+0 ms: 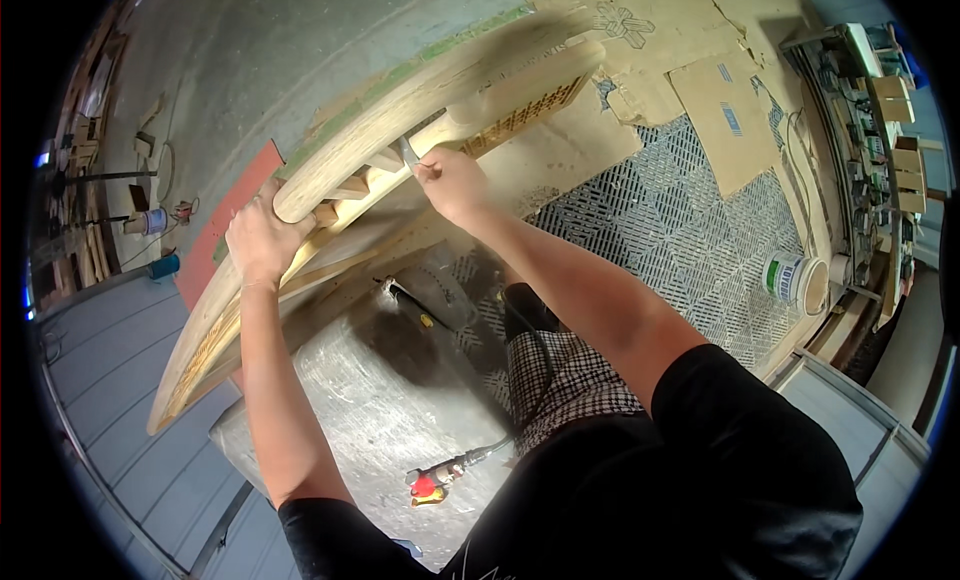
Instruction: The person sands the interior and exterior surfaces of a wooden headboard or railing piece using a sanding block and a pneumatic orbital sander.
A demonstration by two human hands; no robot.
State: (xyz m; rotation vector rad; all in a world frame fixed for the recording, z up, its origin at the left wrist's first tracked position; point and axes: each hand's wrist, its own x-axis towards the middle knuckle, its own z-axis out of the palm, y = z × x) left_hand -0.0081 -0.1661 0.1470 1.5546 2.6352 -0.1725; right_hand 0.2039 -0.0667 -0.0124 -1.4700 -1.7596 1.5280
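A long curved frame of pale wood [375, 120] slants across the upper left, with short wooden blocks between its rails. My left hand [265, 238] is closed around the near rail, fingers over its top and side. My right hand [452, 183] pinches a small flat tool with a thin grey blade [409, 152]; its exact kind is hard to make out. The blade reaches the gap between the rails, beside one of the blocks. A brown lattice panel [520, 118] runs along the frame's far right part.
Below the frame stands a scuffed metal-topped surface [370, 420] bearing a red and yellow air tool [437, 480] on a hose and another black-handled tool [408, 302]. Cardboard sheets [715, 120] cover patterned matting [660, 230]. A white and green bucket [795, 283] and loaded shelves [870, 130] are at right.
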